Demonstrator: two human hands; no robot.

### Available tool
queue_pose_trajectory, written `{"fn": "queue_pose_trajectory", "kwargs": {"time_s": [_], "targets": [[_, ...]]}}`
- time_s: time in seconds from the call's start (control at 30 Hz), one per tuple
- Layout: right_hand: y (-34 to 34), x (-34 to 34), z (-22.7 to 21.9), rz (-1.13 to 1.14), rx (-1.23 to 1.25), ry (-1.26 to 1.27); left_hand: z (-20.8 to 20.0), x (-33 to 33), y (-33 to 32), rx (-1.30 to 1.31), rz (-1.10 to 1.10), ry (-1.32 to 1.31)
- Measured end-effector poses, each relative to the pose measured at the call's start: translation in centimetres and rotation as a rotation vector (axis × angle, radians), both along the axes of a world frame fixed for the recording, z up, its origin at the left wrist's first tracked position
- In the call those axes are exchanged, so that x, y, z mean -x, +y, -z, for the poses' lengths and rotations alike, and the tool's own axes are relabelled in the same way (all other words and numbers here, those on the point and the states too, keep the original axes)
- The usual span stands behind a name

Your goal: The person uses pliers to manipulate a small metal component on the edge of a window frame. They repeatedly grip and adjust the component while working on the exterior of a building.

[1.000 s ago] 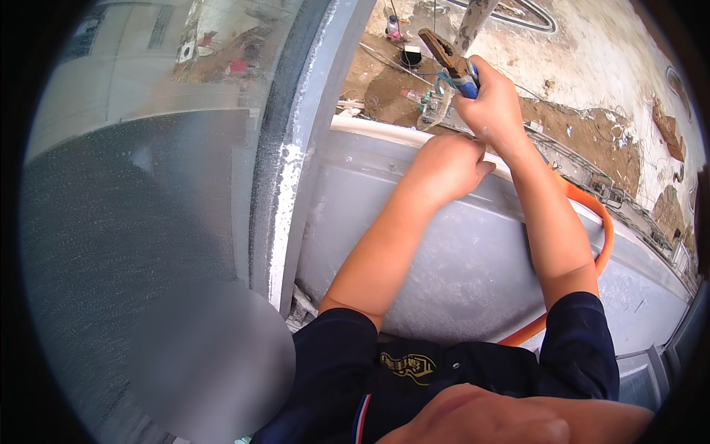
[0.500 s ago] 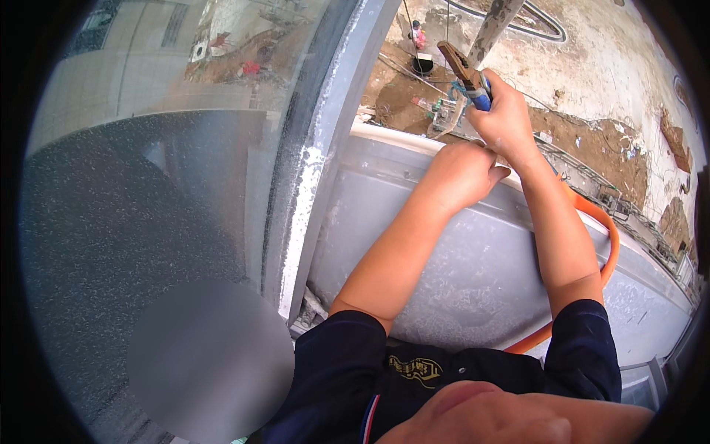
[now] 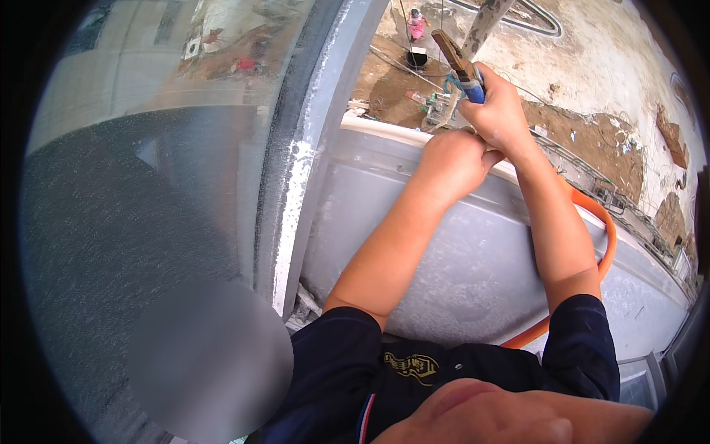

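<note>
My right hand (image 3: pixel 501 115) reaches out past the white-edged ledge and is closed round the blue handles of rusty-jawed pliers (image 3: pixel 467 80), whose head points up and away. Close against its wrist is my left hand (image 3: pixel 456 157), fingers curled down over the ledge (image 3: pixel 396 133). Those fingertips are hidden, and whatever they grip cannot be made out. Just beyond the pliers hang a blue cord and a pale strip (image 3: pixel 448 111). An orange hose or strap (image 3: pixel 606 229) loops over the ledge to the right of my right forearm.
A grey metal panel (image 3: pixel 451 266) rises in front of me. At left stand a whitish-streaked frame (image 3: pixel 296 177) and a glass pane (image 3: pixel 185 185). Far below are bare ground, a black bucket (image 3: pixel 416 58) on a line, a person in pink (image 3: pixel 417 28) and a slanted pole (image 3: pixel 488 26).
The whole view has shifted slightly, so my hands and the pliers appear a little higher and farther left. The grip on the pliers looks the same.
</note>
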State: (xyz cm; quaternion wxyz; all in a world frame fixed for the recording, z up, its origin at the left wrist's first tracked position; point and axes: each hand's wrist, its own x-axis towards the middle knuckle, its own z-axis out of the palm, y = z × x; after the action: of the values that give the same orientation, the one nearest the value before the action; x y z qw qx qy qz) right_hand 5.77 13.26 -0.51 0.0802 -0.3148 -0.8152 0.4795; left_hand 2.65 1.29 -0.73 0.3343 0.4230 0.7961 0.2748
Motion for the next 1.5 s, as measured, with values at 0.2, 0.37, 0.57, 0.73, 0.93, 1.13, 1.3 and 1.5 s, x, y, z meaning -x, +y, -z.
{"fn": "queue_pose_trajectory", "kwargs": {"time_s": [0.2,0.37,0.57,0.73,0.93,1.13,1.3,1.5], "targets": [[0.5,-0.2,1.2,-0.034,0.09,0.023,-0.5,0.1,0.3,0.035,-0.082,-0.006],[0.6,-0.3,1.5,-0.056,0.163,0.023,-0.3,0.1,0.2,0.031,-0.153,0.057],[1.1,-0.3,1.7,-0.074,0.275,0.032,-0.5,0.2,0.4,-0.048,-0.26,0.056],[0.9,-0.2,0.4,-0.027,0.504,0.056,-0.1,0.3,0.3,-0.091,-0.306,0.064],[1.0,-0.2,1.4,-0.049,0.561,0.077,-0.1,0.3,0.5,-0.078,-0.31,-0.001],[1.1,-0.2,1.9,-0.152,0.692,0.124,-0.1,0.3,0.5,-0.099,-0.365,0.021],[1.0,-0.1,1.5,-0.18,0.716,0.189,0.1,0.3,0.6,-0.178,-0.409,0.062],[1.1,-0.3,1.6,-0.219,0.782,0.22,0.0,0.7,0.7,-0.217,-0.415,0.053]]}}
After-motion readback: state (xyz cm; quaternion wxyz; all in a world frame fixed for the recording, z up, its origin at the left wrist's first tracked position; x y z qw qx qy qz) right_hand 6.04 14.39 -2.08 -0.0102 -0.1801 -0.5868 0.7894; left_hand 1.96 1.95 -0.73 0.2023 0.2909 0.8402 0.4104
